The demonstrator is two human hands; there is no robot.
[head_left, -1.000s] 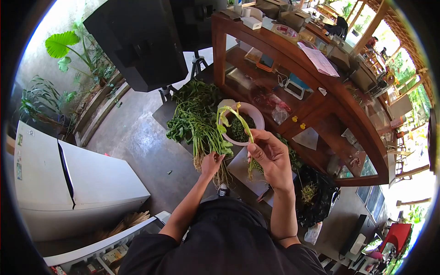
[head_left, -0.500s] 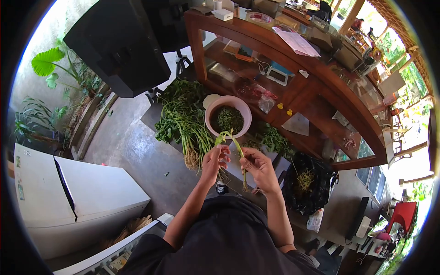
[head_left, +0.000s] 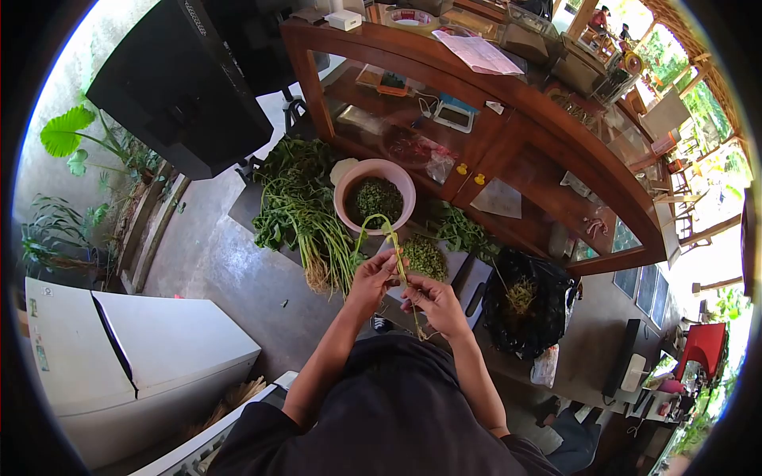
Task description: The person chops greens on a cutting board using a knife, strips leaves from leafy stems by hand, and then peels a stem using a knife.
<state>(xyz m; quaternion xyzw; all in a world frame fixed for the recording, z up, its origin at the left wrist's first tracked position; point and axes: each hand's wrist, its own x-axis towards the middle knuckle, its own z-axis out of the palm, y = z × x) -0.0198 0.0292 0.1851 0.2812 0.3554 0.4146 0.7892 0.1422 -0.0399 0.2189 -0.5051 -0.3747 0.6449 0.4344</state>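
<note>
Between my two hands is a thin green plant stem (head_left: 399, 262), its top bent over and its roots hanging down. My left hand (head_left: 373, 279) pinches its upper part, and my right hand (head_left: 435, 305) grips it lower down. Just beyond them stands a pink bowl (head_left: 406, 184) with chopped greens (head_left: 376, 198) inside. A large bunch of leafy stems (head_left: 298, 214) with roots lies to the left. Small green pieces (head_left: 426, 258) are piled on a white board (head_left: 474, 276), beside a dark-handled knife (head_left: 476, 299). More leafy stems (head_left: 464, 232) lie behind.
A black plastic bag (head_left: 540, 329) with root scraps is at the right. The wood and glass cabinet (head_left: 508, 119) stands ahead. A black speaker (head_left: 178, 95) is at the upper left, a white refrigerator (head_left: 171, 341) at the lower left.
My left hand has left the large bunch and come to the stem. My right hand has lowered with the stem. The view has shifted, and the bowl, pile and board show more fully.
</note>
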